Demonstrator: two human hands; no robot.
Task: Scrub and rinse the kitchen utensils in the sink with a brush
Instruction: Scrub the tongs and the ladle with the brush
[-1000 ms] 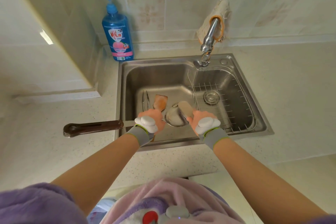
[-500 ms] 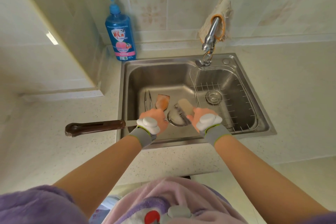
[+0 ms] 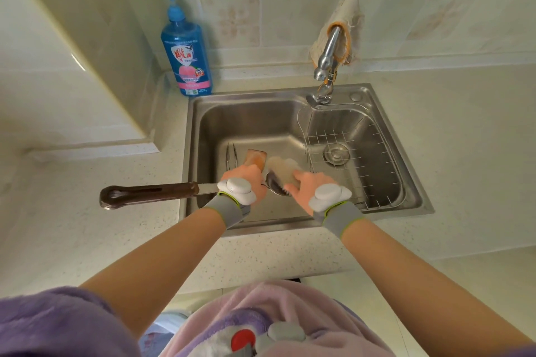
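Note:
Over the near half of the steel sink (image 3: 249,119), my left hand (image 3: 246,180) grips a metal ladle by its shank. The ladle's dark brown handle (image 3: 148,194) sticks out left across the counter, and its shiny bowl (image 3: 275,184) lies between my hands. My right hand (image 3: 309,185) holds a pale brush (image 3: 282,168) pressed against the ladle's bowl. A wooden spatula blade (image 3: 255,158) and metal tongs (image 3: 231,153) lie on the sink floor just beyond my left hand.
A wire rack (image 3: 362,159) fills the sink's right half over the drain (image 3: 336,153). The tap (image 3: 326,64) stands at the back rim with a cloth (image 3: 345,17) draped over it. A blue soap bottle (image 3: 185,49) stands at the back left corner.
My right hand has shifted the brush across the ladle's bowl, toward the far side. My left hand and the ladle's handle have kept their place.

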